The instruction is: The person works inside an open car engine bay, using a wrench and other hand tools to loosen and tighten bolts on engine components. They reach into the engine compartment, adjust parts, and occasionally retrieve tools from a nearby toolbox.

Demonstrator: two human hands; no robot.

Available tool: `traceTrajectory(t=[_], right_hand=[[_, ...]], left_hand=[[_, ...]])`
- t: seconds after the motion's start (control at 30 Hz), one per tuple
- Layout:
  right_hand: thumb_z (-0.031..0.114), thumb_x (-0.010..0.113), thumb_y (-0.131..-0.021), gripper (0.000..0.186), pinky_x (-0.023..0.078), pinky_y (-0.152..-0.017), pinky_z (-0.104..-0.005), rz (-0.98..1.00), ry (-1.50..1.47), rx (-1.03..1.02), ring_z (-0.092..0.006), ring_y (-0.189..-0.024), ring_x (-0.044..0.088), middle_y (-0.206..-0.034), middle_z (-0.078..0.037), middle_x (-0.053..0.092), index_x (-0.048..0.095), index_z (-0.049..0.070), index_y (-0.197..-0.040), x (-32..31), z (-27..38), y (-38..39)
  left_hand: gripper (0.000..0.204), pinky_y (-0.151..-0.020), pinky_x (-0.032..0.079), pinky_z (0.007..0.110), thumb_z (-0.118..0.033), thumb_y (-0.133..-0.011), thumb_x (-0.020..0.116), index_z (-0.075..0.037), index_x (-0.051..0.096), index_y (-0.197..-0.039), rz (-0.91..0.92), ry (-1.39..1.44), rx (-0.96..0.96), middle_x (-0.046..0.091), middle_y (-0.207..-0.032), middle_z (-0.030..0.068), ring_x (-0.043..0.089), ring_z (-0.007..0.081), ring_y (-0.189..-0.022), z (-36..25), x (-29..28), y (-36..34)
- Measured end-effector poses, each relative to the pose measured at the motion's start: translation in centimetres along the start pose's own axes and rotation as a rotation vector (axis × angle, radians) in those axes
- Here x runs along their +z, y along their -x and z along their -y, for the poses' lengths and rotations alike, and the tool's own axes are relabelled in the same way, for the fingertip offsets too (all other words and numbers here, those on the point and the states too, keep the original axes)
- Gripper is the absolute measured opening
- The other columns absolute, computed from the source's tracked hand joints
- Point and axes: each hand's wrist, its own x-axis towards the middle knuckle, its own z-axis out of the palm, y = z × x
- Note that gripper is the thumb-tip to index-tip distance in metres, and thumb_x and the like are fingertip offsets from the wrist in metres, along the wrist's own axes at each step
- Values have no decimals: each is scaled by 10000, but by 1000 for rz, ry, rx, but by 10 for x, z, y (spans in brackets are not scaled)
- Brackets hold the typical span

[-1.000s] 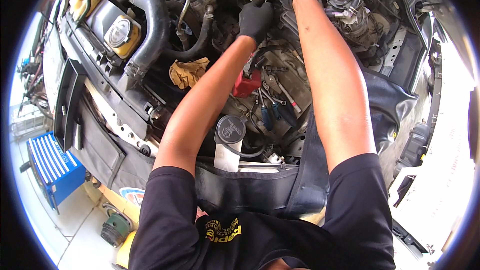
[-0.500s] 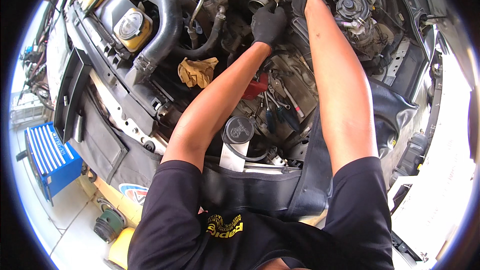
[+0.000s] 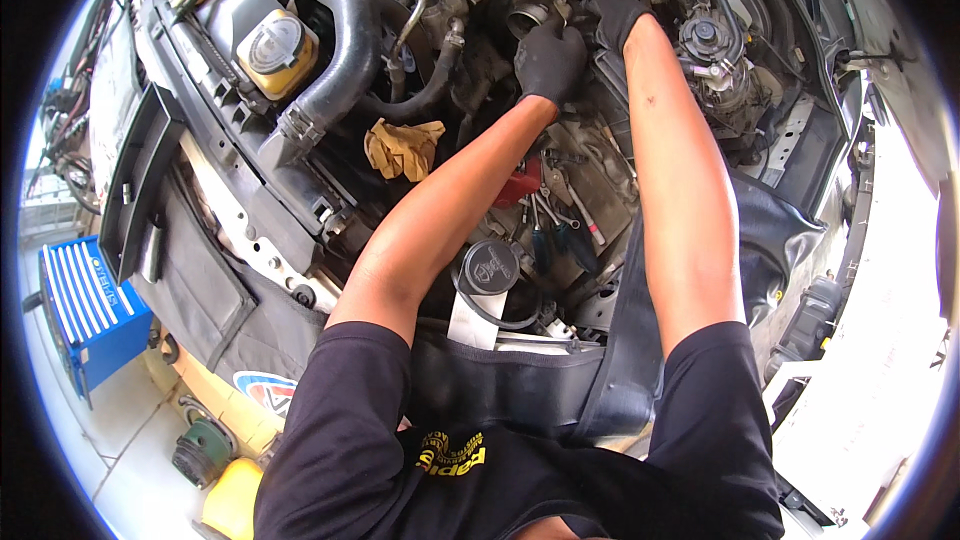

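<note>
One forearm [image 3: 462, 192], left hand [image 3: 551, 61] gloved, partly covers a red object [image 3: 523, 183].

shirt [image 3: 590, 485]: black | sleeves [image 3: 370, 380]: short | chest print [image 3: 452, 453]: yellow | hands [image 3: 551, 60]: black gloves [image 3: 617, 20]

Looking like a vehicle repair workshop: showing an open engine bay [image 3: 240, 190] at the far side, displaying hand tools [image 3: 543, 248] inside it, bearing a black cover [image 3: 510, 380] along its near edge, and presenting a blue drawer cabinet [image 3: 95, 305] by pale floor tiles [image 3: 130, 448] at left.
</note>
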Motion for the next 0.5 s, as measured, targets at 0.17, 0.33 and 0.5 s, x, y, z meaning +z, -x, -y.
traceTrajectory(t=[0.17,0.33,0.5], right_hand=[[23,627,-777,303,518,-928,-390,79,204,2,-339,-1096,638,-1145,-181,677,702,77,-1066,-30,59,3],[101,585,-864,271,528,-899,-395,-5,201,107,-328,-1081,650,-1154,-172,673,686,100,-1115,-23,68,3],[155,616,-846,281,523,-917,-400,128,389,58,-288,-1112,651,-1182,-124,685,725,134,-1104,-34,86,0]], left_hand=[[396,-839,509,464,-325,-817,579,-48,716,-1065,-12,5,-23,672,-973,263,652,428,-949,3,-4,-2],[395,-818,509,464,-330,-813,582,-44,712,-1054,-7,60,-53,669,-970,264,654,428,-944,-6,-4,3],[409,-827,506,465,-337,-808,576,-46,713,-1060,-7,33,-62,673,-980,267,654,428,-954,-6,-7,2]])
